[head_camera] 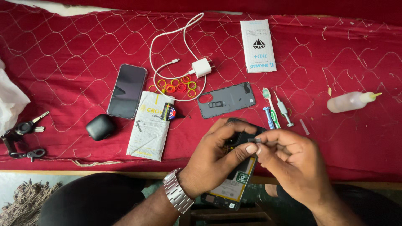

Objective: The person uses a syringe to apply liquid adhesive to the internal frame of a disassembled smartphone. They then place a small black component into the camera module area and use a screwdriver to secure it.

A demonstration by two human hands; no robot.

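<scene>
Pinching a small grey component (254, 140) between thumb and forefinger tips, the left hand (217, 157) and right hand (293, 161) meet just above an opened phone (234, 184), which lies under both hands at the near edge of the red-covered surface (75, 50). Both hands are closed in a fine fingertip grip on the part; whether either also steadies the phone cannot be told. The part appears thin, flat and very light, likely rigid yet easily bent or dropped, so a hold at its edges looks safest. The phone, its back removed, shows a black battery with a green label and a yellow-tinted lower section; its exposed interior is probably fragile and best held by the frame sides.

From the hands:
- at 12 o'clock, the detached dark back cover (226, 99);
- at 1 o'clock, a toothbrush (269, 106) and screwdriver (284, 111);
- at 2 o'clock, well apart, a squeeze bottle (349, 101);
- at 10 o'clock, a white pouch (150, 125), coloured rubber bands (176, 86) and a second, intact phone (127, 91).
</scene>
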